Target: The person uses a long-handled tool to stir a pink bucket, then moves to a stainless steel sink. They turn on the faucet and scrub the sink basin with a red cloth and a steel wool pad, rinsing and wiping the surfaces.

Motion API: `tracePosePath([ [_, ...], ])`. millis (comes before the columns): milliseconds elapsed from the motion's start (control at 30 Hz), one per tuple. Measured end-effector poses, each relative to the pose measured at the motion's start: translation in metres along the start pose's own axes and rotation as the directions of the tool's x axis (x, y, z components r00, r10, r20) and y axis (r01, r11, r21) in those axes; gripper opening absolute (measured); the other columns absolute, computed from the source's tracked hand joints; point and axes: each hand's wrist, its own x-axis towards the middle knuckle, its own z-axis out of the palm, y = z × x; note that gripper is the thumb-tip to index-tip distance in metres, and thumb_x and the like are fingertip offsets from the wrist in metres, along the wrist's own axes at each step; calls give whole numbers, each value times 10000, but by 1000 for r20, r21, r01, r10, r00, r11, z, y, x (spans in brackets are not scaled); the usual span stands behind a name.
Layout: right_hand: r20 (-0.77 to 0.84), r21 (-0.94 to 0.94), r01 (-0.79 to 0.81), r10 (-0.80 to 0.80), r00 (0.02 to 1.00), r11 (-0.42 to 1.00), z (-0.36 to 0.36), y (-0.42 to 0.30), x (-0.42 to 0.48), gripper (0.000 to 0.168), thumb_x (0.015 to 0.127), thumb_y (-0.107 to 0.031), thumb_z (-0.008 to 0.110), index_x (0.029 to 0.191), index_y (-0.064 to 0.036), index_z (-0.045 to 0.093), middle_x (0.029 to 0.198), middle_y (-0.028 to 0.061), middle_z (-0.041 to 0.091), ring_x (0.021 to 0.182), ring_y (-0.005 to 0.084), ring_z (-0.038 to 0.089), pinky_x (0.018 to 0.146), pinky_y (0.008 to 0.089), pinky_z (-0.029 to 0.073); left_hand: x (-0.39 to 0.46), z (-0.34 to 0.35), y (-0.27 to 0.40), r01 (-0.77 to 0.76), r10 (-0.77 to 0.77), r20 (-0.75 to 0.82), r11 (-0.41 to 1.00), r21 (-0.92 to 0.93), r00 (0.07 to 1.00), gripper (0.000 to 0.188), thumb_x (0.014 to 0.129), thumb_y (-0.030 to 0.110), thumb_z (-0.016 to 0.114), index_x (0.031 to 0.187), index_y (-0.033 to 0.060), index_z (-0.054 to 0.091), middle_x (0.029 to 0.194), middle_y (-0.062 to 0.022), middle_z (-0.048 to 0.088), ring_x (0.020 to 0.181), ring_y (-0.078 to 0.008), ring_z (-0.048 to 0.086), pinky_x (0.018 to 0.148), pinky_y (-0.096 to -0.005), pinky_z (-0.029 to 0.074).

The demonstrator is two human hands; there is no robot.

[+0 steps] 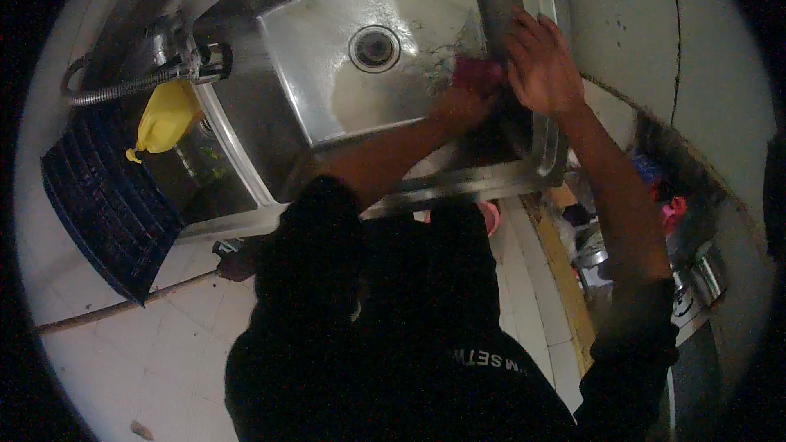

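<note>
A stainless steel sink basin (362,104) with a round drain (375,48) lies before me. Its floor looks wet, with some suds or residue to the right of the drain. My left hand (466,107), somewhat blurred, is closed around a dark pink cloth or scrubbing pad (478,73) against the right side of the basin floor. On the basin's right rim (546,135) rests my right hand (543,67), palm down, fingers spread a little and holding nothing.
Left of the basin are a metal faucet (209,64) with a flexible hose (123,89), a yellow bottle (166,116) and a dark blue ribbed mat or rack (110,196). A wall (620,31) rises at right. Metal pots (592,255) and other items crowd the lower right.
</note>
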Motion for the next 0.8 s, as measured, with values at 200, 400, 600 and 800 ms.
tracePosePath([
  [200, 15, -38, 16, -15, 1000, 999, 6, 0, -4, 422, 808, -215, 636, 1160, 18, 649, 1315, 167, 584, 1379, 312, 429, 1192, 500, 255, 39, -20, -72, -180, 168, -73, 961, -212, 983, 354, 974, 230, 521, 1312, 128, 506, 1090, -124, 646, 1019, -355, 654, 880, -452, 538],
  [400, 0, 16, 4, -4, 1000, 1000, 0, 1, 0, 353, 825, -138, 633, 1149, 2, 623, 1307, 157, 566, 1394, 301, 405, 1182, 497, 263, -17, -87, -136, 402, -497, 135, 810, 427, 857, 358, 950, 336, 592, 1280, 196, 596, 1271, -170, 611, 969, -376, 675, 840, -484, 544],
  [600, -26, 9, 7, -7, 1000, 1000, 1, 1, -4, 355, 835, -163, 621, 1146, 8, 632, 1300, 163, 574, 1393, 299, 407, 1185, 501, 266, -56, -227, -252, 648, -507, -416, 675, 354, 755, 326, 918, 316, 611, 1150, 104, 697, 1087, -174, 701, 917, -335, 683, 809, -450, 547],
  [800, -18, -1, 20, -20, 1000, 1000, 1, 0, -3, 395, 821, -206, 628, 1149, 13, 649, 1298, 170, 581, 1382, 305, 418, 1185, 499, 263, 0, -211, -285, 547, -274, -507, 646, 532, 817, 302, 921, 267, 591, 1152, 103, 692, 1148, -170, 666, 999, -358, 640, 875, -462, 521],
])
